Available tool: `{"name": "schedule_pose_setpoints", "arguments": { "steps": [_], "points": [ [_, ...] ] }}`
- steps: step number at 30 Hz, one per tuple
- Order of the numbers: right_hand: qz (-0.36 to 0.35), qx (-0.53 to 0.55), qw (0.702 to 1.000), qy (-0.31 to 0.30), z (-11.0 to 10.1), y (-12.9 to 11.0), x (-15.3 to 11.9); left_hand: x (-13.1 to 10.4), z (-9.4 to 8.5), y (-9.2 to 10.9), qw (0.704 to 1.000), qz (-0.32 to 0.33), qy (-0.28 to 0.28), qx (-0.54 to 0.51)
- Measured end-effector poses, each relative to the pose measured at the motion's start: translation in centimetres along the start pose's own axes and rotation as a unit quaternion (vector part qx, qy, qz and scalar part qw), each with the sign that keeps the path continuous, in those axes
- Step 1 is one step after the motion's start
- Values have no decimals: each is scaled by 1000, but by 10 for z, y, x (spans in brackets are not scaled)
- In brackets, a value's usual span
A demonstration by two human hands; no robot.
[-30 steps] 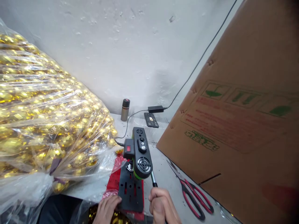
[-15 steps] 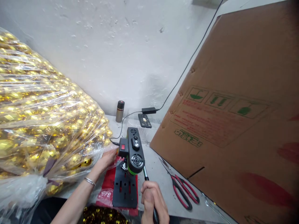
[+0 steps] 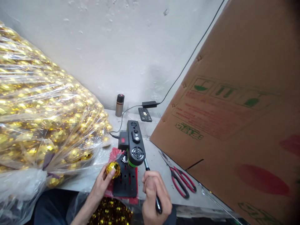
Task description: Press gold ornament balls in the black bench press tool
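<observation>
My left hand (image 3: 101, 182) is closed on a shiny gold mirrored ball (image 3: 113, 169), thumb and fingers around its side, just left of a black bench machine (image 3: 136, 142). The machine has a slotted black base plate (image 3: 125, 187) and a green edge under its head. My right hand (image 3: 156, 195) is wrapped around the black handle of its lever (image 3: 158, 205), whose metal rod rises to the machine's right side. Red plastic wrap (image 3: 116, 153) lies beneath the base. More gold pieces (image 3: 111, 211) sit below the table's front edge.
A big clear bag of gold balls (image 3: 53, 122) fills the left. Red-handled scissors (image 3: 181, 181) lie right of the machine, beside a large cardboard box (image 3: 225, 109). Behind stand a bottle (image 3: 119, 105), a phone (image 3: 145, 114) and a power adapter (image 3: 150, 104) with its cable.
My left hand has come forward from behind the machine's left side, and a gold ball now shows in it. My right hand still grips the lever. The view has shifted slightly.
</observation>
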State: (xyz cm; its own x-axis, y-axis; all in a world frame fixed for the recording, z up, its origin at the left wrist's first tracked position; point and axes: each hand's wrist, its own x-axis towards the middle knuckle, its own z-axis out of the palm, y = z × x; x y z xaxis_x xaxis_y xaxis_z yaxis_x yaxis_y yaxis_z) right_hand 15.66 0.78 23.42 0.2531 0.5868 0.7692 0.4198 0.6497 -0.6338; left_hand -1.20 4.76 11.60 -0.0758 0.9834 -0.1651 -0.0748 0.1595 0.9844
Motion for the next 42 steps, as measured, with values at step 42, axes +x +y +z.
{"name": "schedule_pose_setpoints", "arguments": {
  "steps": [42],
  "points": [
    [42, -36, 998, 33, 6, 5, -34, 8, 38, -25, 890, 243, -60, 380]
  ]
}}
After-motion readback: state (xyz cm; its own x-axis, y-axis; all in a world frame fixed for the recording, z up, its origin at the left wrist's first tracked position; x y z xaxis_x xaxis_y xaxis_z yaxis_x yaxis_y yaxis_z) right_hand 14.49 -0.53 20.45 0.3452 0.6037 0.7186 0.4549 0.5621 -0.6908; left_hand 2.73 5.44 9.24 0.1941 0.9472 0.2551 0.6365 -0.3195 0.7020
